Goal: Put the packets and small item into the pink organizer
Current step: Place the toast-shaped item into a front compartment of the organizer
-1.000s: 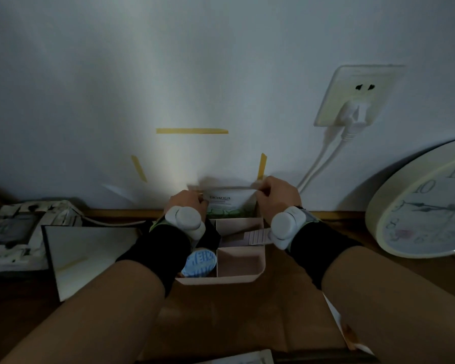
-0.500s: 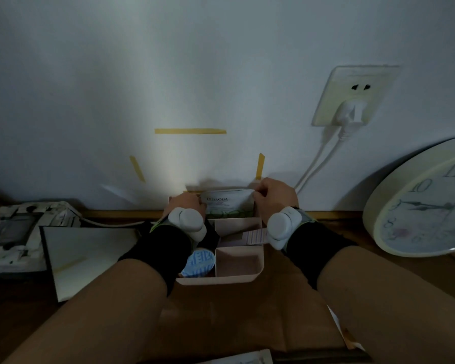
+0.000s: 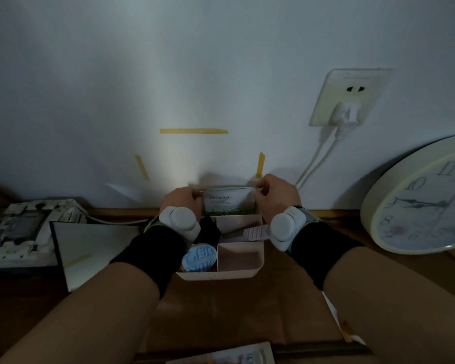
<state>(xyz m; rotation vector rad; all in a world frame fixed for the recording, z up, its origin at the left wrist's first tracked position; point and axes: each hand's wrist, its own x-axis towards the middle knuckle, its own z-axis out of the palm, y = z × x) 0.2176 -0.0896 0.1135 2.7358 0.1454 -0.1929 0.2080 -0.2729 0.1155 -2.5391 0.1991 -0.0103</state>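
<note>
The pink organizer (image 3: 243, 269) stands against the wall, divided into compartments. A white and green packet (image 3: 227, 202) stands upright in its back compartment. My left hand (image 3: 181, 203) pinches the packet's top left corner and my right hand (image 3: 276, 195) pinches its top right corner. A small round item with a blue patterned lid (image 3: 200, 258) lies in the front left compartment. A striped pink packet (image 3: 255, 232) lies across the middle right compartment, partly behind my right wrist. The front right compartment holds nothing.
A round wall clock (image 3: 426, 203) leans against the wall at the right. A mirror (image 3: 90, 250) and a white foam block (image 3: 19, 229) lie at the left. A socket (image 3: 350, 98) with white cables is above right. Paper edges (image 3: 229, 355) show in front.
Both hands stay on the packet's top corners. The view has shifted slightly; the packet sits about as before in the back compartment.
</note>
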